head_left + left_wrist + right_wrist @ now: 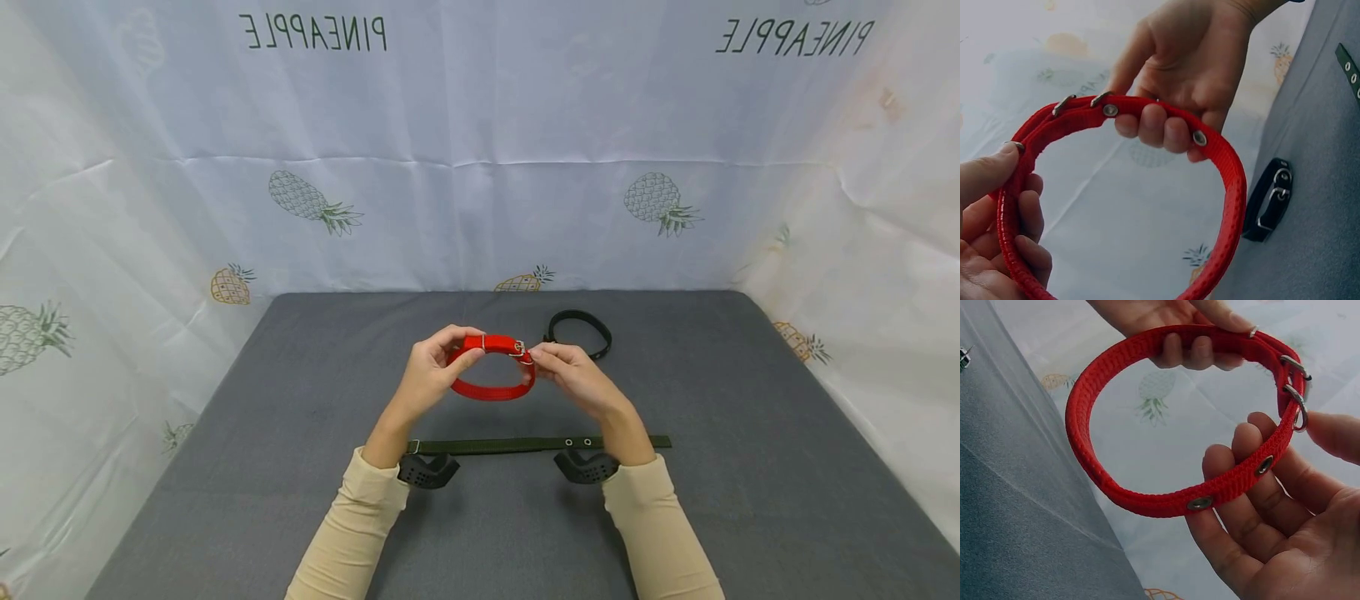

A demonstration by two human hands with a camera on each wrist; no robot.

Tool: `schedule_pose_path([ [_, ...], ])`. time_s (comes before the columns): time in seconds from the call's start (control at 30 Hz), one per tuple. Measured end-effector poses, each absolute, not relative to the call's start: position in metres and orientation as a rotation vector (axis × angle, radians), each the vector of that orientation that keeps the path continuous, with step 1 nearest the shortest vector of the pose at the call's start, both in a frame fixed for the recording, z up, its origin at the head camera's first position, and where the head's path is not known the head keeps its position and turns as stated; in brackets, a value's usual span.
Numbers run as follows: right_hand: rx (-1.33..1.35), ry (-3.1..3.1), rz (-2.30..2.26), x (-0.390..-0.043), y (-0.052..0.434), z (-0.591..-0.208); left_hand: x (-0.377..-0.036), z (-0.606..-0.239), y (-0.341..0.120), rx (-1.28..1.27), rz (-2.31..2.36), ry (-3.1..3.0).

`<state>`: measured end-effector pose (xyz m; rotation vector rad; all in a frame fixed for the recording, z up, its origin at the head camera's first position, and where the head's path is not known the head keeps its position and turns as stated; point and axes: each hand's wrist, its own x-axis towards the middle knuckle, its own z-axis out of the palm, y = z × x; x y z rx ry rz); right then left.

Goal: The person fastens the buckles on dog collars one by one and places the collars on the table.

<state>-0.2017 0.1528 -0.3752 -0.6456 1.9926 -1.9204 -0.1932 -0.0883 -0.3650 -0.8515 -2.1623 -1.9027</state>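
On the left, the left hand (429, 375) has its thumb and curled fingers closed on the red collar (491, 392), a loop held above the table (315, 408) between the two hands. Below lies the green strap (495, 446); its left end meets the left wrist, so whether it runs on behind cannot be told, and the right wrist hides a stretch near its other end. Beyond, the black collar (579, 315) lies on the table, its near left part behind the right hand (581, 379), which pinches the red collar beside the buckle (518, 347).

The left wrist view cuts off the red loop's bottom but shows the black collar's silver buckle (1280, 193), hard to make out from the head. Both wrist views show two metal eyelets (1200, 503) in the red band, unseen from the head; the right one shows the loop whole, with a D-ring (1298, 407) by the right thumb.
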Motion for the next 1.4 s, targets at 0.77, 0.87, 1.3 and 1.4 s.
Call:
schedule_pose_path([
  [0.77, -0.574, 2.084, -1.892, -0.198, 0.160, -0.369, -0.193, -0.368, -0.088, -0.786, -1.705, -2.402],
  [0.87, -0.558, 2.075, -1.896, -0.197, 0.159, -0.367, -0.193, -0.368, -0.088, -0.791, -1.698, -2.406],
  [1.3, -0.546, 2.049, -1.935, -0.201, 0.159, -0.368, -0.197, -0.368, -0.098, -0.770, -1.686, -2.330],
  [1.4, -0.563, 2.078, -1.928, -0.203, 0.160, -0.369, -0.198, -0.368, -0.102, -0.746, -1.686, -2.302],
])
